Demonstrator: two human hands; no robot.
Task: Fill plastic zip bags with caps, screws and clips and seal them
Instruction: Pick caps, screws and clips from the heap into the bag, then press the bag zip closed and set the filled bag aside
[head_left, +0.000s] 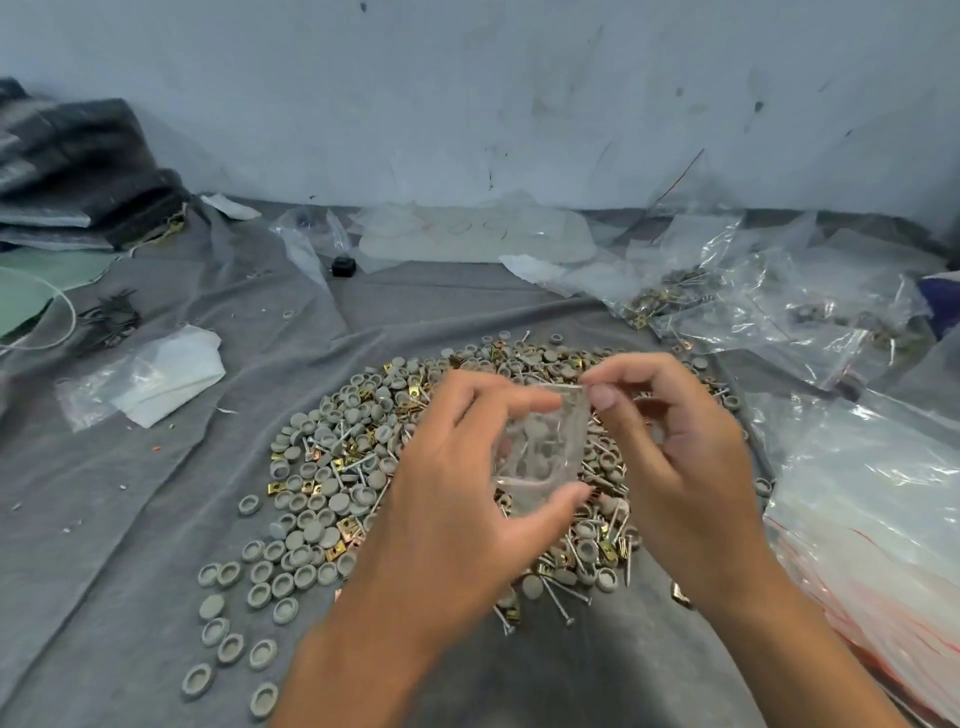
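Observation:
A small clear zip bag (540, 447) hangs above a heap of grey caps, screws and brass clips (332, 467) on a grey cloth. My left hand (457, 499) holds the bag between index finger on top and thumb at the bottom edge. My right hand (675, 447) pinches the bag's upper right corner with thumb and index finger. Grey caps show faintly through the plastic inside the bag.
A stack of empty red-striped zip bags (872, 519) lies at the right. Filled clear bags (727, 296) pile up at the back right. White folded plastic (156, 379) sits at the left, dark folded fabric (78, 171) at the far left, a wall behind.

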